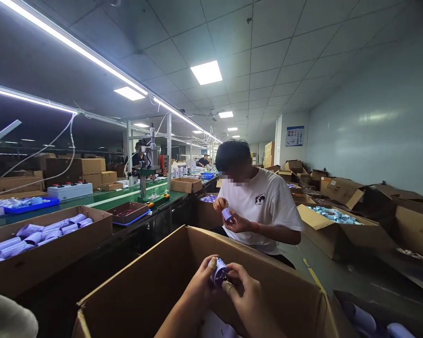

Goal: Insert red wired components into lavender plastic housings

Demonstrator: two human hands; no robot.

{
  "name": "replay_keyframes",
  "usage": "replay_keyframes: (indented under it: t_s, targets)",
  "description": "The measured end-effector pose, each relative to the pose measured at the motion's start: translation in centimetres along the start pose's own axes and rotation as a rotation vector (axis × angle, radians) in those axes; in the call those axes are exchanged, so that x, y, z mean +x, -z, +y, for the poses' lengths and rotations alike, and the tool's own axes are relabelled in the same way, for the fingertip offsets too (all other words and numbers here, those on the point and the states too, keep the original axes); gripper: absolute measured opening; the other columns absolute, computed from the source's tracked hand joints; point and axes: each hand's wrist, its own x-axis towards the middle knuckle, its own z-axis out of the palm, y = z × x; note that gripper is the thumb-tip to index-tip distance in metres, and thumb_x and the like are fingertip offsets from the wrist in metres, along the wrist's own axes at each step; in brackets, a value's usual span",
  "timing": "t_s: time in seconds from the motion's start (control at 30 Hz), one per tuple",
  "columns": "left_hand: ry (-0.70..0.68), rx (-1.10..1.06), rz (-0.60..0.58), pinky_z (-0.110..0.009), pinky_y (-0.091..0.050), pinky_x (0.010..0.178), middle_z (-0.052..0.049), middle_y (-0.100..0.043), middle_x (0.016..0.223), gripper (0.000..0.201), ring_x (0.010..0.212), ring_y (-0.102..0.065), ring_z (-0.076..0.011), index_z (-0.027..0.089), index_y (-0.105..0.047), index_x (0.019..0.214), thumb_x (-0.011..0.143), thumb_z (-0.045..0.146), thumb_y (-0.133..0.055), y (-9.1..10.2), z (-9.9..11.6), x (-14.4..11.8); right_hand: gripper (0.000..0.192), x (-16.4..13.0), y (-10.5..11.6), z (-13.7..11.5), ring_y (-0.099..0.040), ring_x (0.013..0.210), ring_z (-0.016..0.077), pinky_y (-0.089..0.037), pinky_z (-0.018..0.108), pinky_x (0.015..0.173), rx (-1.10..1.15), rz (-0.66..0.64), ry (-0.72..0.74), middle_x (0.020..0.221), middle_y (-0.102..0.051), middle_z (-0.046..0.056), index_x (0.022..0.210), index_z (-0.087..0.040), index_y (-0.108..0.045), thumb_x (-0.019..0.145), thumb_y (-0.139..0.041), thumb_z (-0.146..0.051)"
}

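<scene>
A short lavender plastic cylinder (pixel 218 271) is tilted with its open, dark end facing me, above a large cardboard box (pixel 134 291). My left hand (pixel 201 281) is closed around its left side, the thumb laid along the wall. At the open end, my right hand (pixel 246 288) has thumb and index finger pinched together by the rim. Something tiny seems to sit between those fingertips, too small to make out. Both thumbs carry tan coverings. Below my hands, pale lavender pieces (pixel 227 331) show partly inside the box, mostly hidden by my forearms.
Across the box a co-worker in a white shirt (pixel 264 206) holds a similar cylinder (pixel 227 215). To the left, a carton of lavender cylinders (pixel 102 230) stands beside a green conveyor (pixel 104 199) with a press (pixel 151 164). Open cartons (pixel 338 239) crowd the right side.
</scene>
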Motion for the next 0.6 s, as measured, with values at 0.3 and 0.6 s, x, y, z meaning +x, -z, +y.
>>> replay_keyframes:
  t_s: [0.3,0.6]
  targets:
    - [0.112,-0.177,-0.107,-0.02,-0.047,0.059,-0.004,-0.06,0.071,0.028,0.061,-0.057,-0.0111,0.012,-0.06,0.083,0.081,0.04,-0.063,-1.4,-0.4,-0.8,0.017,-0.2,-1.4,0.4,-0.057,0.077,0.0194,-0.052,0.03,0.07,-0.454,0.308,0.239,0.082,-0.055,0.005,0.08,-0.024,-0.07,0.074,-0.059,-0.012]
    - [0.104,-0.225,-0.077,-0.021,-0.048,0.064,-0.007,-0.064,0.076,0.027,0.066,-0.059,-0.0127,0.009,-0.064,0.084,0.082,0.036,-0.064,-2.2,0.6,-1.6,0.02,-0.3,-0.8,0.3,-0.057,0.095,0.0233,-0.05,0.036,0.085,-0.379,0.24,0.158,0.105,-0.057,0.01,0.092,-0.024,-0.071,0.085,-0.055,-0.035]
